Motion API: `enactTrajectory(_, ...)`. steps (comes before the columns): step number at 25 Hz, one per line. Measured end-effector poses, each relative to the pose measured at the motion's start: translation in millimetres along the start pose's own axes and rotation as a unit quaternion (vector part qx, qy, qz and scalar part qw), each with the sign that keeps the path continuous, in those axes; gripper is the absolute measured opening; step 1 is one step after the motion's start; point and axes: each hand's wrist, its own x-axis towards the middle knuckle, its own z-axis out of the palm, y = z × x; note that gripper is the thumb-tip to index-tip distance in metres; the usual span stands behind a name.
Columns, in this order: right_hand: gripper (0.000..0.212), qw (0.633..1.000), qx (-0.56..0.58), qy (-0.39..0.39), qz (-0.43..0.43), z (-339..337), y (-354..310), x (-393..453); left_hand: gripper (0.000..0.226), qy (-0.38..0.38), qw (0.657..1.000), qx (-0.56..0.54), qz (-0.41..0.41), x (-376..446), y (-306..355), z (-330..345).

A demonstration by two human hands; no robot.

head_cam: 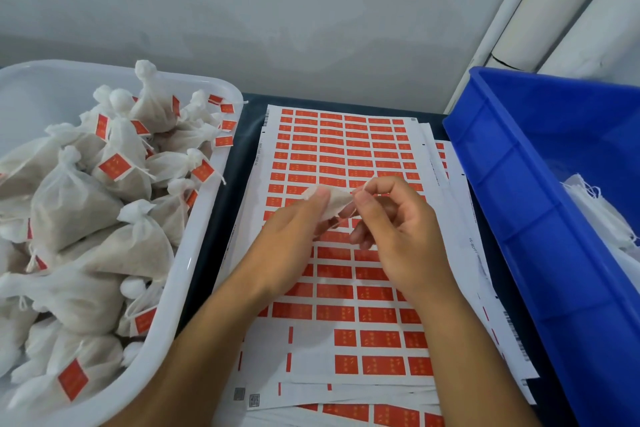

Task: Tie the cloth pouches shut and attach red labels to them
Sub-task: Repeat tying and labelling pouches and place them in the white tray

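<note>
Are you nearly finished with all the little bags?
Lots are done: the white tub is heaped with tied pouches wearing red labels. Right now the left hand and right hand pinch one small cloth piece over the label sheet. Still left: plenty of stickers remain on the sheet, and more white cloth waits in the blue bin. So not finished yet.

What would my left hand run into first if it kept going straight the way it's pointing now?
Probably the small cloth pouch that the left hand already pinches; beyond it, the sheet of red labels, then the wall. Depth is hard to judge from one view.
</note>
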Motion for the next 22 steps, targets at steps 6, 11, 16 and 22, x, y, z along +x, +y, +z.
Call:
enactTrajectory(6, 0.005, 0.994, -0.086, -0.003, -0.063, -5.1, -2.2, 0.0, 0.027, 0.015, 0.972, 0.191, 0.136, 4.7, -14.6, 9.4)
enactTrajectory(11, 0.011, 0.994, -0.079, -0.058, -0.048, -6.3, 0.4, -1.3, 0.047, 0.001, 0.948, 0.250, 0.198, 4.2, -18.6, 13.2)
enactTrajectory(16, 0.022, 0.996, -0.011, -0.092, -0.014, -8.7, 0.8, -0.8, 0.044, -0.030, 0.950, 0.199, 0.238, 2.1, -15.6, 13.4)
enactTrajectory(22, 0.010, 0.994, 0.036, -0.105, 0.015, -13.2, 4.5, -0.7, 0.049, -0.026, 0.943, 0.230, 0.240, 2.7, -18.0, 17.7)
